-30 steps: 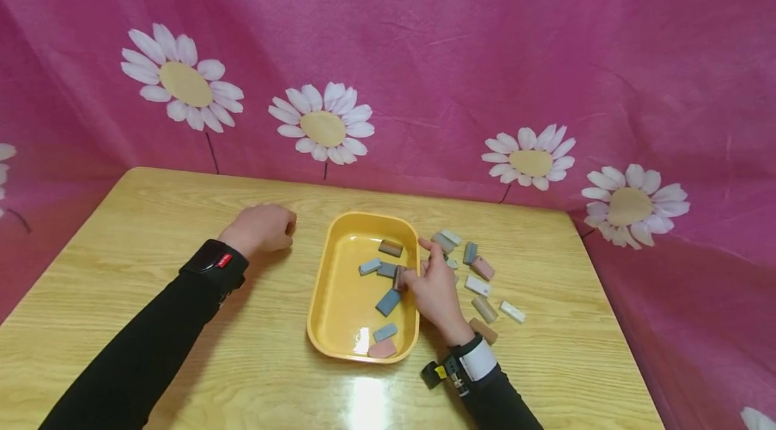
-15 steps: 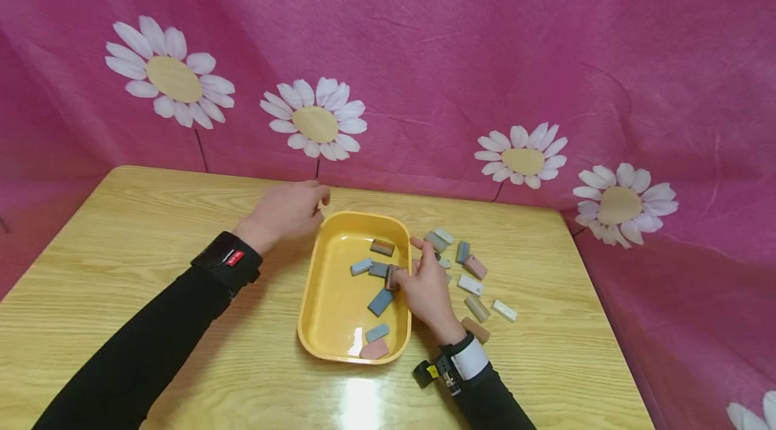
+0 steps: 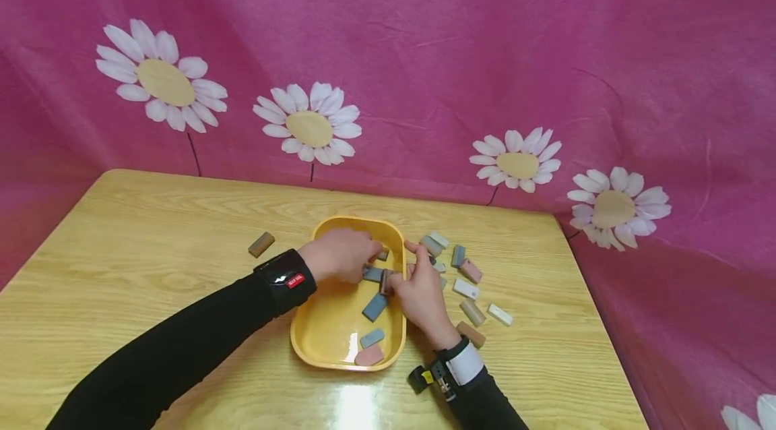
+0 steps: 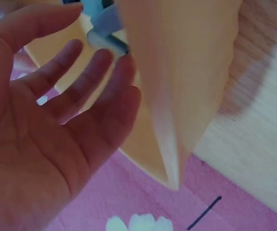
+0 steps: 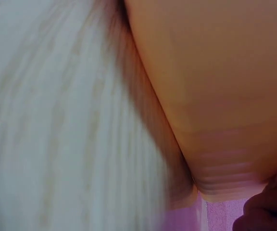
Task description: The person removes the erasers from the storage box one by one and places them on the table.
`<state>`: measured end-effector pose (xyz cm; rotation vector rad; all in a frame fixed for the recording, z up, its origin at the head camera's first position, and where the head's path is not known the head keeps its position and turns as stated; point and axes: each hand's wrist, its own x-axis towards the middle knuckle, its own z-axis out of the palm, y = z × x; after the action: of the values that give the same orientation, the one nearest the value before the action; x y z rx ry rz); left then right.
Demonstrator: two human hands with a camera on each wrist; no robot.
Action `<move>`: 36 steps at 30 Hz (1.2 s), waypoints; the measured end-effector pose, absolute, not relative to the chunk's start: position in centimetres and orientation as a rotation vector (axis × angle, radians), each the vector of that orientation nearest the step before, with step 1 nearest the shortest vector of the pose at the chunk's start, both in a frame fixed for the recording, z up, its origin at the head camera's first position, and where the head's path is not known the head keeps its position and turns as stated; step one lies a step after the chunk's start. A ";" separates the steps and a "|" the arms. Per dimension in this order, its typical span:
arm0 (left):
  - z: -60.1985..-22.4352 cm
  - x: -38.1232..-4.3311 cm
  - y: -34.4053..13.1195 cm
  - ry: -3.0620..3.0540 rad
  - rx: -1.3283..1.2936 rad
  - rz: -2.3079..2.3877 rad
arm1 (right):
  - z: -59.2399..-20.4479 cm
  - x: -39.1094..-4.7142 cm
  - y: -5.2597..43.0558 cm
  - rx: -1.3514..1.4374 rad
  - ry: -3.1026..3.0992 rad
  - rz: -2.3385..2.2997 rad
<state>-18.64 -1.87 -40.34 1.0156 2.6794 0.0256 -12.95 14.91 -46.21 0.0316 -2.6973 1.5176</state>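
Note:
My left hand reaches into a yellow plastic tray. In the left wrist view its fingers are loosely bent with a gap to the thumb, and a blue-grey block lies beyond the fingertips. My right hand grips the tray's right wall, thumb inside over the rim. Beside that thumb stands a dark brown block. Also in the tray are a blue-grey block, a light grey-blue block and a pink block. The left hand partly hides a brown block.
Right of the tray several small blocks are scattered, among them a white block, a pink block and a tan block. A brown block lies alone on the wooden table to the left. A pink flowered cloth hangs behind.
My left hand has moved right, from the table beside the tray to inside it. The brown block on the left of the table has come into sight. The right hand keeps its hold on the tray.

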 end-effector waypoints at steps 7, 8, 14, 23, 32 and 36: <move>-41.4 -18.4 -1.7 2.680 1.008 0.050 | -46.4 -12.9 15.0 0.033 -2.688 1.526; -41.5 -18.5 -1.7 2.676 1.008 0.060 | -46.4 -13.0 15.0 0.027 -2.689 1.521; -40.6 -18.9 -2.7 2.711 1.094 0.131 | -46.4 -13.0 14.9 0.025 -2.695 1.496; -36.8 -20.6 -9.1 2.864 0.971 0.229 | -46.4 -13.3 14.6 0.046 -2.678 1.555; -40.8 -20.8 -13.8 2.764 0.782 0.242 | -46.6 -13.3 14.7 0.027 -2.684 1.525; -42.2 -20.7 -14.6 2.739 0.763 0.265 | -46.3 -13.4 14.5 0.018 -2.685 1.532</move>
<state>-20.67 -14.63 -42.19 0.7632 2.7393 0.2652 -13.37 14.54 -46.31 0.0176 -2.6845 1.5323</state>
